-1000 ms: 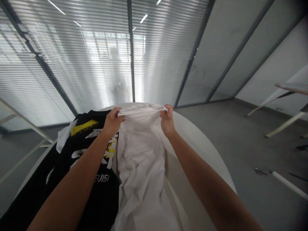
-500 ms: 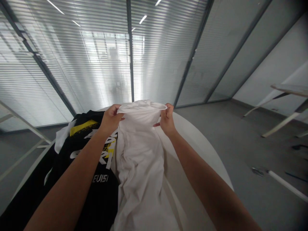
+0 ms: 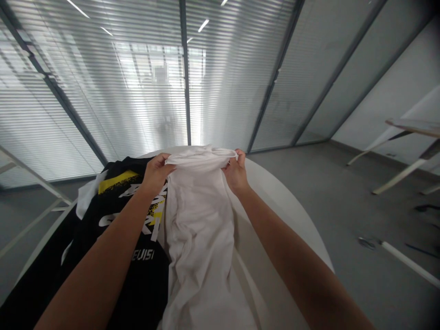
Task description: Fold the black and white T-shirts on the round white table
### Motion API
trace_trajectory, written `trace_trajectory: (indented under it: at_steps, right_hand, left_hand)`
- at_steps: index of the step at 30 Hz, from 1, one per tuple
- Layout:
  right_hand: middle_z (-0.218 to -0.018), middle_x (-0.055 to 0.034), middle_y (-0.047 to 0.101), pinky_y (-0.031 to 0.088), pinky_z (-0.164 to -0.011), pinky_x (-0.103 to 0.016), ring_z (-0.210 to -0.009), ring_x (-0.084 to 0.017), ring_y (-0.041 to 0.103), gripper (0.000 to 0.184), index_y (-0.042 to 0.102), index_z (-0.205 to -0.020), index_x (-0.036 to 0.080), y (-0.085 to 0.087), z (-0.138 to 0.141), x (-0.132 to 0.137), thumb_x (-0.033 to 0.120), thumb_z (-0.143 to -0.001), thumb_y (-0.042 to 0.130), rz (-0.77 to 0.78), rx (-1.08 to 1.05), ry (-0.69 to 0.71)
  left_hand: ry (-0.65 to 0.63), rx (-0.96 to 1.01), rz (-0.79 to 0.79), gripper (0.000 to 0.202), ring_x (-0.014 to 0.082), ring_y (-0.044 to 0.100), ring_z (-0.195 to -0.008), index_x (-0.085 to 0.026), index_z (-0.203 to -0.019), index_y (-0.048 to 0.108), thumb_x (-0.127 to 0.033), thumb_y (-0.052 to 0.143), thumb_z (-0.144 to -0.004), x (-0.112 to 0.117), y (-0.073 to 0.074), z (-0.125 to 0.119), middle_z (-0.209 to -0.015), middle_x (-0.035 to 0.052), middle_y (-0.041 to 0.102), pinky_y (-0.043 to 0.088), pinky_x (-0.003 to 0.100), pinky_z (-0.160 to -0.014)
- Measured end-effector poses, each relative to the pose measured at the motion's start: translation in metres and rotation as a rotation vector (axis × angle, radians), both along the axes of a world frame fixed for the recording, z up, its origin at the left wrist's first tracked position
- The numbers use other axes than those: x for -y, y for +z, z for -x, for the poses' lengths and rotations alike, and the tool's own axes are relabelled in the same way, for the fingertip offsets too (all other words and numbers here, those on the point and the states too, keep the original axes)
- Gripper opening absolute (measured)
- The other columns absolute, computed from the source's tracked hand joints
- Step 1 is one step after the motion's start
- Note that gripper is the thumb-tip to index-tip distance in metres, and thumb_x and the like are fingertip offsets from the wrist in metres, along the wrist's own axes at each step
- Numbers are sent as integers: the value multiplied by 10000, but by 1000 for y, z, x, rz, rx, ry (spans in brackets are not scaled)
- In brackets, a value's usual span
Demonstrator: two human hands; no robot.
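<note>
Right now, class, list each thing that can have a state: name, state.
white garment: far edge lifted, rest draped on table
left hand: shut on white garment
right hand: shut on white garment
black T-shirt: lying spread on table
table: partly covered by clothes

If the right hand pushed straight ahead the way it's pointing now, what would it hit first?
The bunched top edge of the white garment that the right hand grips. Past that, only the far part of the white table, then probably the glass partition; depth is unclear.
</note>
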State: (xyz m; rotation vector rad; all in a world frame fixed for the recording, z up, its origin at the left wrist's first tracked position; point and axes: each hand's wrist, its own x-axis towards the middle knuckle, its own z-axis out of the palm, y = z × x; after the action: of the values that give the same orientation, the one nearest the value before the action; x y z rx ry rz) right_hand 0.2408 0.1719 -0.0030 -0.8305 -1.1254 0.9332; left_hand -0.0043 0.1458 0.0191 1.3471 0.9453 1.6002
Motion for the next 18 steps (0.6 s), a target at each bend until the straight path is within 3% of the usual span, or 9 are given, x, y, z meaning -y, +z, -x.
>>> trace_trajectory:
  at_steps: [4,11,18]
  right_hand:
    - [-775,37,425,449,-597,-206,-677,-119,505,320,300,-1070,313,-9,-2,-4,541,-872,405,-7,109,-72]
    - [-831,35,443,488,-530,-198,-670,-111,466,367,332,-1073,317,-20,-6,-3,593,-865,452,41,176,-42]
    - [-928,28,464,591,-565,-300,-750,-127,513,429,308,-1098,347,-20,-1,-2,619,-831,505,86,-21,100]
  left_hand:
    - [10,-1,31,235,137,632,-748,-167,-776,645,-275,761,-603,-4,-9,2,-757,-16,651,531,264,-725]
    - [-14,31,55,241,131,632,-767,-169,-792,642,-273,759,-608,-5,-13,2,-791,-15,648,546,295,-772]
    - [-44,10,79,287,168,638,-853,-183,-861,629,-339,751,-653,-1,-6,3,-873,-4,634,585,382,-771]
